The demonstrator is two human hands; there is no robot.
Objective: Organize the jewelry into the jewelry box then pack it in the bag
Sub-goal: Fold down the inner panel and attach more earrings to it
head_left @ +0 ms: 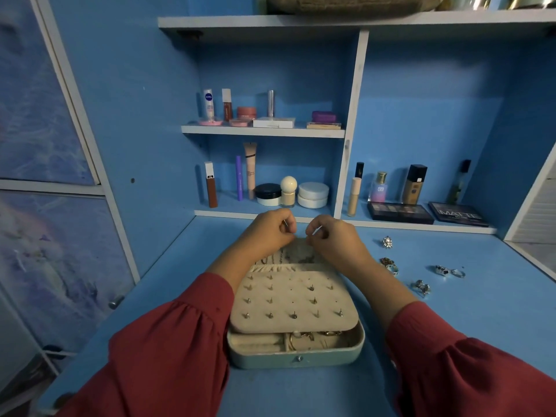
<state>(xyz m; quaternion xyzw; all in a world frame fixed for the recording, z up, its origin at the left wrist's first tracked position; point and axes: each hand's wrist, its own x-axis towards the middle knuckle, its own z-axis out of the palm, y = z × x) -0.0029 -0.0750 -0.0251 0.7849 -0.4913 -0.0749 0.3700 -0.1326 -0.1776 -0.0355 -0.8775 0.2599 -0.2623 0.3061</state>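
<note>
While both your hands work at the far edge of the jewelry box (296,350), your left hand (270,230) and right hand (334,237) sit almost knuckle to knuckle, fingers (288,225) curled and pinched together on something thin and pale; it is too small to say whether that is a chain, a clasp or a hook, so take it as a fine piece stretched between the two pinches, its long axis running left to right across the box's raised lid pocket (296,255). Straight below your fingers, toward you, lies the earring panel (293,299), studded with posts and folded over the lower tray, where a few rings (307,336) show. What is left to sort lies to the right of the box on the tabletop (451,311): loose rings (421,287) and small pieces, well apart from the box. Your right hand is clearly the nearer one to them, so the next reach is likely its job, while the left steadies the box
</note>
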